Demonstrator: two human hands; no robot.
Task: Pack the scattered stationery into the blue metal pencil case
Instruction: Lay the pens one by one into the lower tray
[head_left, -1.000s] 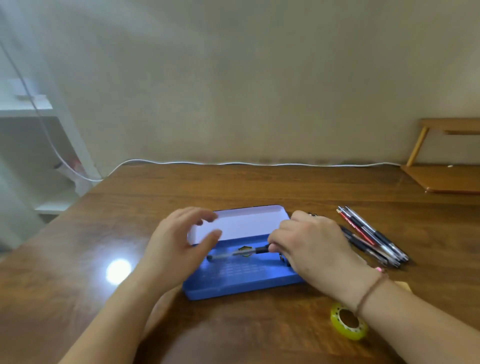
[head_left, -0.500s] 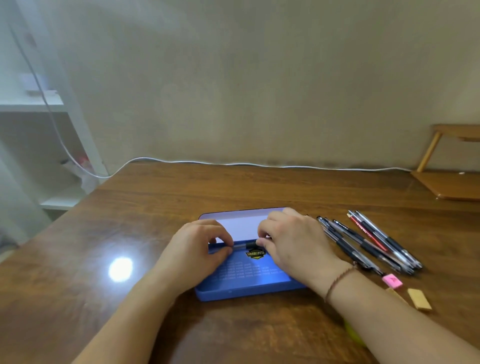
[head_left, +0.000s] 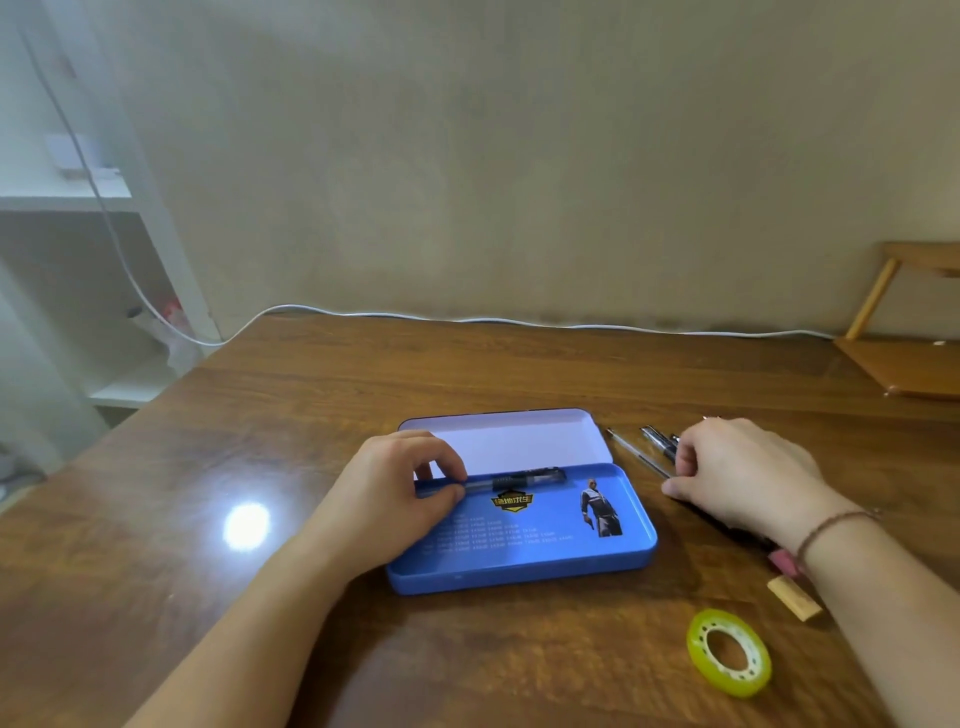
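Table of glossy dark wood against plain beige wall.

We see soft, even indoor light, rather dim and warm. A round white glare spot sits on the glossy worktop at near left. Faint shadows lie under the forearms. The wide lens bends the shelf at far left, and edges look slightly soft.
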